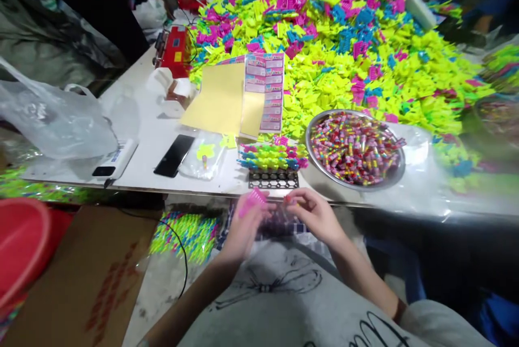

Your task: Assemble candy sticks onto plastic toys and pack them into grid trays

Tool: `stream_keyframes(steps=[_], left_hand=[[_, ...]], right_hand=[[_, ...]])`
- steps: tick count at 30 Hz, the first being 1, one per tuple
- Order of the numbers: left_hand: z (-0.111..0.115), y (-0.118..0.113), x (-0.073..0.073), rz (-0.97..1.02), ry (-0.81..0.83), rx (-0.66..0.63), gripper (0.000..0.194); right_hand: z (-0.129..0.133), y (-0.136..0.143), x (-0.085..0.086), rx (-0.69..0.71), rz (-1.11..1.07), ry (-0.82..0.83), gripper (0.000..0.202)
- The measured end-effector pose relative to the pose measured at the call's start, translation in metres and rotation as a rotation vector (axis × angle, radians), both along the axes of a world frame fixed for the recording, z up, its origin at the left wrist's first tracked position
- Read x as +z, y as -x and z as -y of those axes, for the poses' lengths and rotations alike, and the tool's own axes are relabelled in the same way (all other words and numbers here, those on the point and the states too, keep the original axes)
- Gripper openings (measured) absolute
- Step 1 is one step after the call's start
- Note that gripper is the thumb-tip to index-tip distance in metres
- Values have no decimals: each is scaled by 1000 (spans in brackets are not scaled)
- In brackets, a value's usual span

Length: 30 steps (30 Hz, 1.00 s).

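Note:
My left hand (pixel 249 222) is closed round a pink plastic piece (pixel 252 202) at the table's front edge. Just to the right, my right hand (pixel 312 213) pinches a small red-ended wrapped candy tube (pixel 288 200), partly hidden by the fingers. The two hands are a short gap apart. Directly beyond them is a black rack with hexagonal holes (pixel 273 180). Stacked rows of assembled pink, yellow and blue pieces (pixel 273 157) stand at it. A steel bowl (pixel 311 153) full of similar small wrapped tubes is to the right.
A large heap of yellow, pink and blue plastic pieces (pixel 336 49) covers the back. Printed label sheets (pixel 265 93), a black phone (pixel 174 155), a clear bag (pixel 203 160) and a white device (pixel 117 160) lie on the left. Below are a cardboard box (pixel 81 277) and red basin (pixel 24 244).

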State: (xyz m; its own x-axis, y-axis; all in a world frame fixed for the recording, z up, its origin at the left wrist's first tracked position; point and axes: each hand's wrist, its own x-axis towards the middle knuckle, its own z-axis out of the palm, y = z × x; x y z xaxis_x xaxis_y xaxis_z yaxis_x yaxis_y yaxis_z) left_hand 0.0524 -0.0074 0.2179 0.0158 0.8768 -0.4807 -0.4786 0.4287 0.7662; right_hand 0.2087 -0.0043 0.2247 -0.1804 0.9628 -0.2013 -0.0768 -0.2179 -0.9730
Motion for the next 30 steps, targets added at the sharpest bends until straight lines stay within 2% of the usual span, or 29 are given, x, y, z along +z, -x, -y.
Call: stream_keyframes(steps=[5, 10, 14, 16, 19, 21, 23, 26, 28, 30], left_hand=[[-4, 4, 4, -29, -34, -66, 23], [-7, 4, 8, -30, -81, -103, 26], [-8, 4, 9, -55, -64, -120, 28], [-11, 6, 8, -157, -86, -145, 25], [-16, 13, 8, -419, -298, -223, 12], [-18, 17, 8, -510, -453, -284, 11], [-17, 17, 9, -423, -474, -268, 30], [-9, 10, 9, -47, -381, -127, 65], [-5, 2, 9, 136, -325, -63, 68], [-5, -4, 9, 157, -242, -6, 60]], right_hand=[[-14, -5, -2, 41, 75, 30, 27], [-20, -7, 0, 77, 136, 6, 28], [-20, -6, -5, 144, 35, 69, 29], [-19, -4, -7, 81, -55, 93, 28], [-16, 4, -9, -61, -206, 100, 28], [-12, 11, -9, -80, -258, 101, 29], [-9, 19, -10, -84, -273, 100, 29], [-5, 31, -11, -112, -310, 60, 29], [-2, 37, -11, -77, -306, 11, 27], [0, 39, -10, 0, -221, -77, 24]])
